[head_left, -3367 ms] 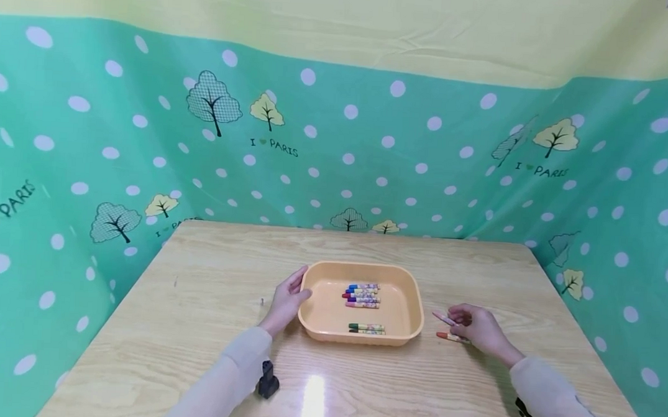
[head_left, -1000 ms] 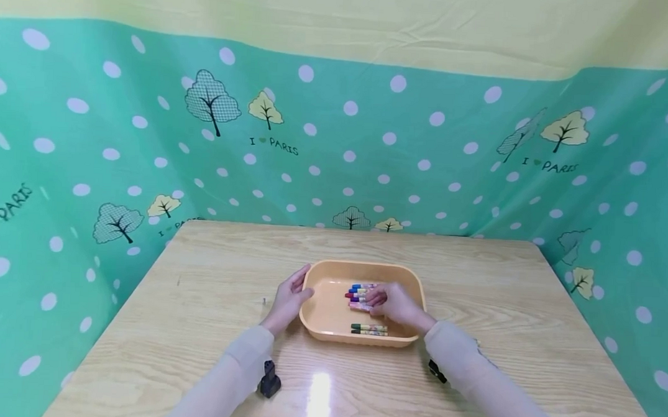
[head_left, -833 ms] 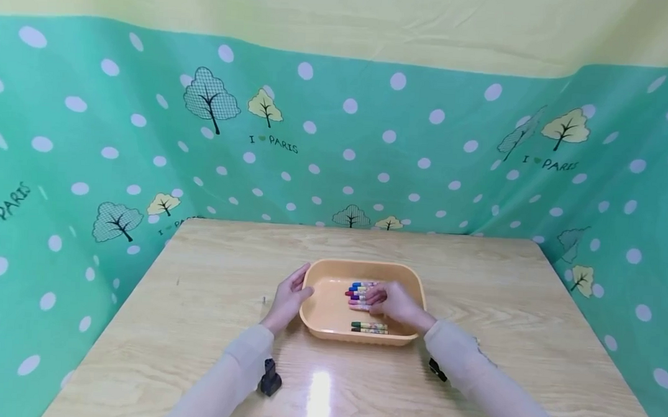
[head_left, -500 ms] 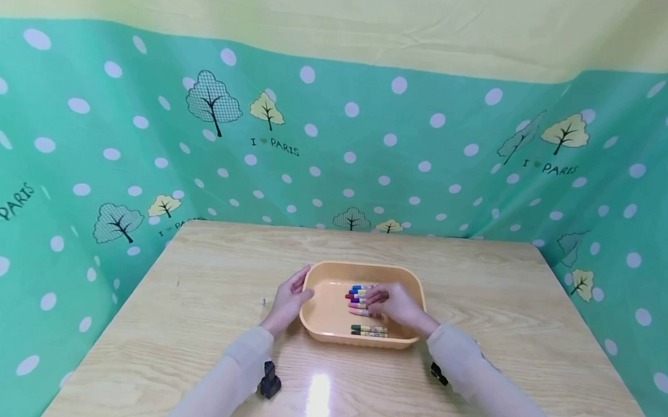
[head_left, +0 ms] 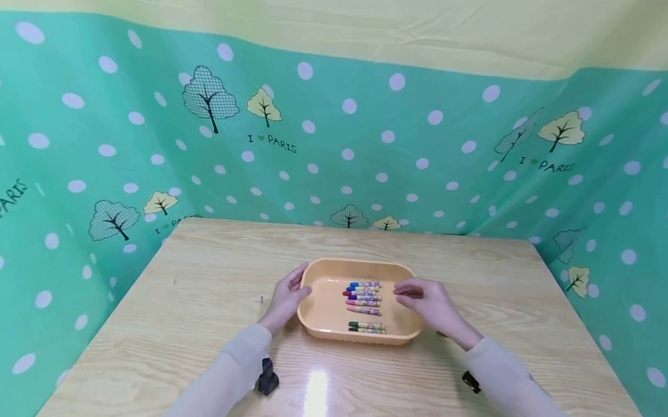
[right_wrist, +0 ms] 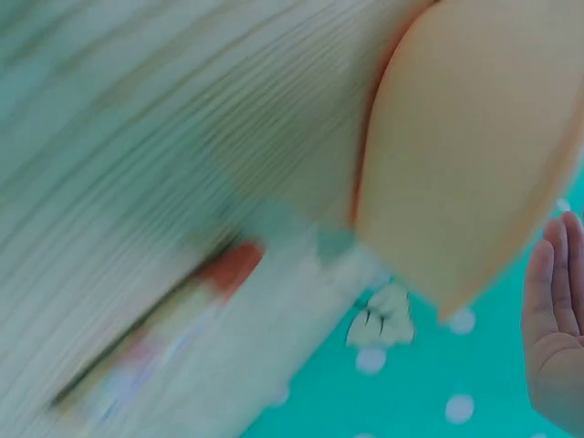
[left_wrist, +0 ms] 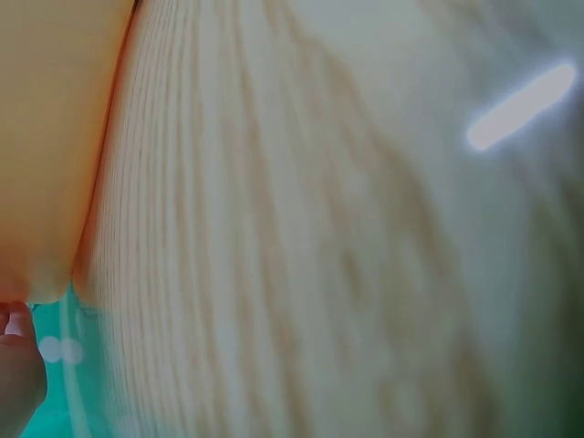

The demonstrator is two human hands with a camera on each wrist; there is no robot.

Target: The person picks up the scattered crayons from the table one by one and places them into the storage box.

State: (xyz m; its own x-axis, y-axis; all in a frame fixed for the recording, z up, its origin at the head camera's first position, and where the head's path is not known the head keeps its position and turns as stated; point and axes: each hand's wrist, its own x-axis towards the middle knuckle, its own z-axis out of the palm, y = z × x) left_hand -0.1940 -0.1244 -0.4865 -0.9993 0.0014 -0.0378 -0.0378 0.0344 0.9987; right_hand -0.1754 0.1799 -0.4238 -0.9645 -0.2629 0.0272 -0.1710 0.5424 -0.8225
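My left hand [head_left: 285, 298] grips the left rim of a light-orange plastic tray [head_left: 325, 307], thumb over the inside and fingers along the outside. Inside lies a column of crayons [head_left: 364, 295] in blue, red, purple and pink, with the light pink crayon [head_left: 364, 310] nearest the front. Two dark green crayons [head_left: 367, 327] sit apart by the front wall. Above the tray's right side hovers my right hand [head_left: 432, 303], fingers loosely extended and holding nothing. An orange-red crayon [right_wrist: 155, 338] rests on the table right of the tray; in the head view my right wrist mostly covers it.
The wooden table [head_left: 219, 272] carries the tray near its middle. A green dotted curtain [head_left: 293, 107] hangs around the back and sides. Small black devices are fastened at both wrists, the left device [head_left: 267, 377] showing more clearly.
My right hand brought a light pink crayon from the table into the tray, laid it below the pink one, let go, and has drawn back to the right. My left hand stays on the rim.
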